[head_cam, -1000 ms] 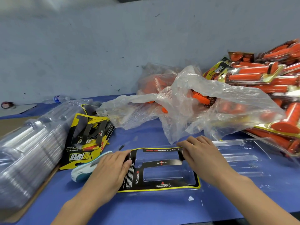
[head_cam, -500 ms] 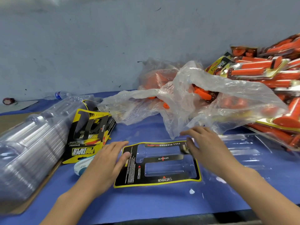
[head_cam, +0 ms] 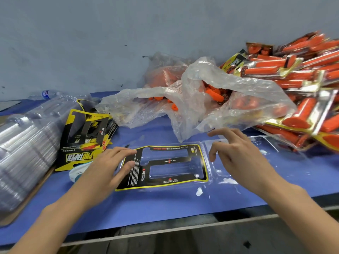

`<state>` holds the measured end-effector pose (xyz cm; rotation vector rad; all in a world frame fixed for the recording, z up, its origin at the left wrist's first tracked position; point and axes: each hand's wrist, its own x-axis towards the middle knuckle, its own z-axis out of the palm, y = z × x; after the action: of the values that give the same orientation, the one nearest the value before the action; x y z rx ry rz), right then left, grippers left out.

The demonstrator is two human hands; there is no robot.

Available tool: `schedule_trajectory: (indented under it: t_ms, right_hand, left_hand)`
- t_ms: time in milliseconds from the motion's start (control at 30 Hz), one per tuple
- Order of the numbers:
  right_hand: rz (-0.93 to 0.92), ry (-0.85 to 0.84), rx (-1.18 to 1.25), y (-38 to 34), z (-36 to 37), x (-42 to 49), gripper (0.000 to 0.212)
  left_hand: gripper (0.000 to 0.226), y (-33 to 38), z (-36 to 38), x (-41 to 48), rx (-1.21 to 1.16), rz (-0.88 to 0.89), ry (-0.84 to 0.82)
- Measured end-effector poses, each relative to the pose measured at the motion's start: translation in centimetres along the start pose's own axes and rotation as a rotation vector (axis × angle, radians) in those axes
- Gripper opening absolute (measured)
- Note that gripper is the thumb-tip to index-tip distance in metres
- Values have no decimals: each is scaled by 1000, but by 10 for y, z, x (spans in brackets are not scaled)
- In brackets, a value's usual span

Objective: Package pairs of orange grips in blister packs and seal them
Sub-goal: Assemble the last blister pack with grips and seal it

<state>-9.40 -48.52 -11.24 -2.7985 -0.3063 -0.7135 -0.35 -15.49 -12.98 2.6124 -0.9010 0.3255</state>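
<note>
Your right hand (head_cam: 238,154) has come up off the right end of the black-and-yellow printed card insert (head_cam: 169,161), where it was pressing a second ago. It now hovers above the fold of the clear plastic blister pack (head_cam: 264,143), fingers spread and loosely bent, gripping nothing. Your left hand (head_cam: 108,169) has barely shifted. Its fingers are straight and laid flat on the card's left end, the thumb touching the printed edge, nothing pinched.

The blister pack lies opened flat on the blue tabletop (head_cam: 165,204), near the front edge. The card sits in its left half and both grip pockets show empty through the card's cut-outs. The right half is bare clear plastic.

Loose orange rubber grips (head_cam: 214,93) are in the crumpled clear plastic bag (head_cam: 238,85) just behind the pack. A pile of filled orange-grip packs (head_cam: 293,70) sits at far right, against the wall.

A stack of clear blister shells (head_cam: 23,147) is at far left. A stack of black-and-yellow cards (head_cam: 82,143) leans beside it. A small white-and-teal object (head_cam: 77,174) is partly hidden under your left wrist, can't tell what it is. A clear water bottle (head_cam: 45,94) lies at the back left.
</note>
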Motion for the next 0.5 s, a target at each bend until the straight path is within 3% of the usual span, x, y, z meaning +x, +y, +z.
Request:
schedule_trajectory:
  t_ms: [133,333,500]
  right_hand:
    - [53,62,35,3,-2,2,25]
    - [250,169,291,13,-6,37,25]
    - [450,317,593,26,-13,71,31]
  left_hand:
    - [30,8,0,9,-98,-27,95]
    - [27,52,3,44,-256,-7,242]
    - [25,110,15,98,-435,102,235]
